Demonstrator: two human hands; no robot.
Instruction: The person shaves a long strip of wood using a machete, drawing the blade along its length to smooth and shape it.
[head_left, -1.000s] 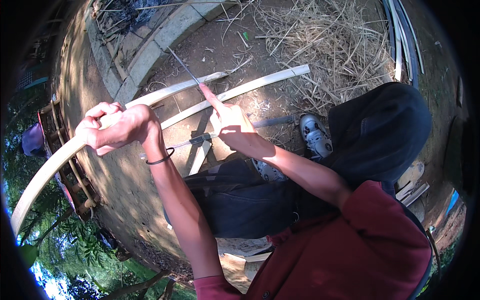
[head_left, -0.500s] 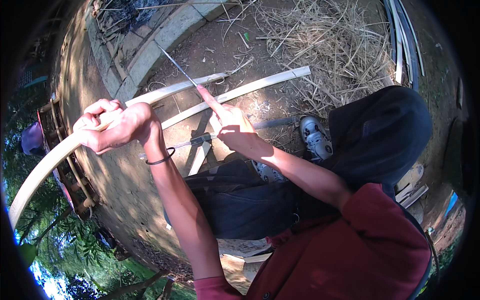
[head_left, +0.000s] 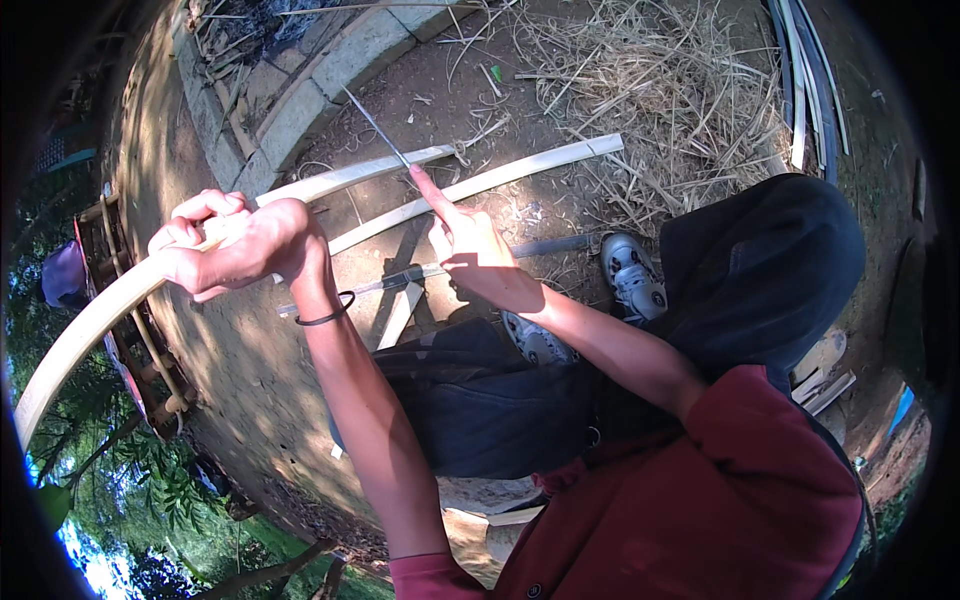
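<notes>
A long pale bamboo strip (head_left: 95, 325) runs from the lower left through my left hand (head_left: 245, 240), whose fingers are wrapped round it. The strip's far part reaches past that hand to a thin curling end. My right hand (head_left: 475, 250) is closed round a knife, its handle hidden in the palm. The index finger points out along the narrow knife blade (head_left: 375, 122), which lies across the strip close to its far end. Below it, a second bamboo strip (head_left: 530, 172) slants over the ground.
A heap of fine bamboo shavings (head_left: 665, 100) covers the ground at upper right. Beside it are several long strips (head_left: 800, 90). A brick edging (head_left: 360, 55) curves round ash at upper left. A dark flat bar (head_left: 550, 246) lies before my shoes (head_left: 632, 275).
My right hand and the knife have shifted slightly right along the strip, toward its far end. My left hand has barely moved and keeps its grip.
</notes>
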